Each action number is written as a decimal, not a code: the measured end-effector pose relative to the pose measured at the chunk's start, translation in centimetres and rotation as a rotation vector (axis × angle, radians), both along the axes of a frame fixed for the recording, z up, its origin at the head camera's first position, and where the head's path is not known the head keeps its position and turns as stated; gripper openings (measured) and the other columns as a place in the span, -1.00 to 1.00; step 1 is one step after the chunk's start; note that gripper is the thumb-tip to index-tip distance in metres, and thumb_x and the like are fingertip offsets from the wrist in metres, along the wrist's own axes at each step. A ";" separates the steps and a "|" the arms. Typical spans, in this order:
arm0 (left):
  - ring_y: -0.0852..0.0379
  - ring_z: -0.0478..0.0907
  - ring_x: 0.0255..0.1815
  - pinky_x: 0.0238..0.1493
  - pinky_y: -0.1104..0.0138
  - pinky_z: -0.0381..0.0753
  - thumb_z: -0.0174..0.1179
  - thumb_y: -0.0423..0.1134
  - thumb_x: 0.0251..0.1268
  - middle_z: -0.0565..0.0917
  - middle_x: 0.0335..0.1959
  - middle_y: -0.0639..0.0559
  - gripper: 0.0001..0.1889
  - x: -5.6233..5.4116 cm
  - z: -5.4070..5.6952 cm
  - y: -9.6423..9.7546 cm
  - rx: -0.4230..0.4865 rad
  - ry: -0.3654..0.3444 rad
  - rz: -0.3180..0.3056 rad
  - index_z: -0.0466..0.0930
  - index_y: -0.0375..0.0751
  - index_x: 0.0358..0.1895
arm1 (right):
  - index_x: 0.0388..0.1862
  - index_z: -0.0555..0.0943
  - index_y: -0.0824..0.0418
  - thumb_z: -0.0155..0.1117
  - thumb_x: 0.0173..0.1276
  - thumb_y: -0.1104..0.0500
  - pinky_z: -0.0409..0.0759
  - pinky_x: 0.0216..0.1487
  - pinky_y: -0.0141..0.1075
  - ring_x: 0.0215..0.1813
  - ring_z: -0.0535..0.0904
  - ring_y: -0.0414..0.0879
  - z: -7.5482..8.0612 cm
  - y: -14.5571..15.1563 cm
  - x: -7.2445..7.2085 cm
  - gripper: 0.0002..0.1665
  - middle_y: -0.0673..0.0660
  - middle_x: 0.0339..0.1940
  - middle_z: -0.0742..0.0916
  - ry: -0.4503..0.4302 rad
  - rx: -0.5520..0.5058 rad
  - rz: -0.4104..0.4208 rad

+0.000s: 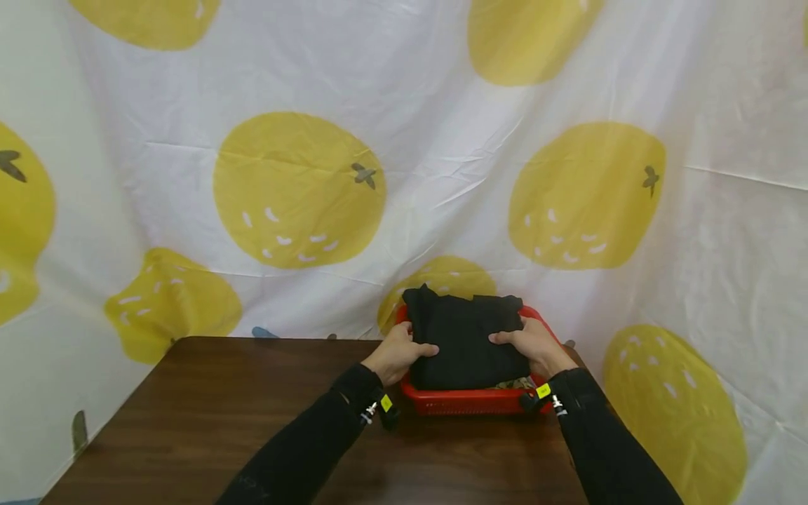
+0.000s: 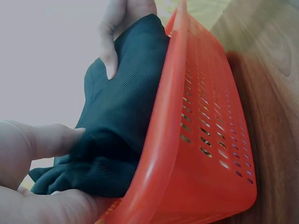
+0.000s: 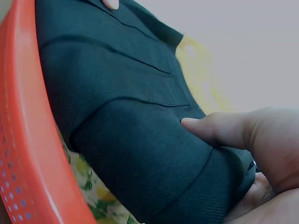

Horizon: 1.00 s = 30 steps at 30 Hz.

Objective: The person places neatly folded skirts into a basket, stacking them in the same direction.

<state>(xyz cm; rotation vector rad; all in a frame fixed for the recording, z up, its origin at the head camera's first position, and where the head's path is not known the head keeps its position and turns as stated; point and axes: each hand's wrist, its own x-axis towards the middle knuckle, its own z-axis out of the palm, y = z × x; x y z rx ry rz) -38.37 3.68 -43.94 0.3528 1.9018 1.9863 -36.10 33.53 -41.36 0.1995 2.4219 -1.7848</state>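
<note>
A folded black garment with ribbed edges lies in the top of a red plastic basket. My left hand grips its left side, thumb on top and fingers tucked beneath, as the left wrist view shows with the garment. On the opposite side, my right hand pinches the garment's edge; the right wrist view has that thumb pressed on the dark cloth. Beneath the garment, a patterned cloth with yellow and green shapes shows inside the basket.
The basket stands near the far right end of a brown wooden table. Close behind hangs a white curtain printed with yellow fruit. The basket's slotted side wall rises from the tabletop.
</note>
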 end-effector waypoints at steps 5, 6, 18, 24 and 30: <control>-0.48 0.20 0.88 0.92 -0.29 0.21 0.36 -0.62 0.55 0.16 0.88 -0.52 0.04 -0.3 -0.3 1.0 -0.045 0.010 0.052 -0.16 -0.61 0.86 | 0.82 0.19 0.60 0.50 0.66 0.23 0.90 0.32 -0.02 0.35 0.75 0.22 -0.4 -0.1 -1.0 0.01 0.55 0.73 0.50 -0.009 0.077 -0.020; -0.48 0.16 0.90 0.92 -0.30 0.18 0.37 -0.62 0.54 0.11 0.89 -0.52 0.05 -0.3 -0.4 1.1 -0.061 0.008 0.054 -0.17 -0.60 0.87 | 0.82 0.19 0.61 0.51 0.66 0.23 0.85 0.42 0.05 0.41 0.72 0.27 -0.6 -0.2 -1.1 0.02 0.56 0.73 0.50 -0.014 0.096 -0.025; -0.37 0.71 0.48 0.62 -0.19 0.70 0.47 -0.32 0.65 0.50 0.71 -0.51 -0.08 0.6 1.6 -0.7 -0.274 0.107 0.067 0.13 -0.42 0.86 | 0.79 0.24 0.65 0.80 0.34 0.09 0.58 0.69 0.36 0.72 0.46 0.53 -8.6 6.9 -9.2 0.31 0.63 0.76 0.45 -0.009 0.434 -0.033; -0.37 0.69 0.52 0.55 -0.20 0.75 0.44 -0.22 0.69 0.66 0.56 -0.43 -0.31 0.7 1.2 -2.9 -0.367 0.292 0.074 0.43 -0.37 0.70 | 0.73 0.30 0.64 0.67 0.49 0.04 0.57 0.68 0.40 0.61 0.56 0.53 -5.2 4.5 -4.4 0.15 0.65 0.68 0.54 0.081 0.634 -0.031; -0.37 0.65 0.59 0.58 -0.24 0.71 0.41 -0.16 0.74 0.67 0.57 -0.39 -0.46 0.8 0.7 -5.4 -0.422 0.417 0.053 0.58 -0.30 0.59 | 0.78 0.26 0.61 0.52 0.64 0.08 0.58 0.64 0.45 0.57 0.60 0.56 -1.9 1.7 0.7 0.03 0.67 0.65 0.56 0.237 0.704 0.015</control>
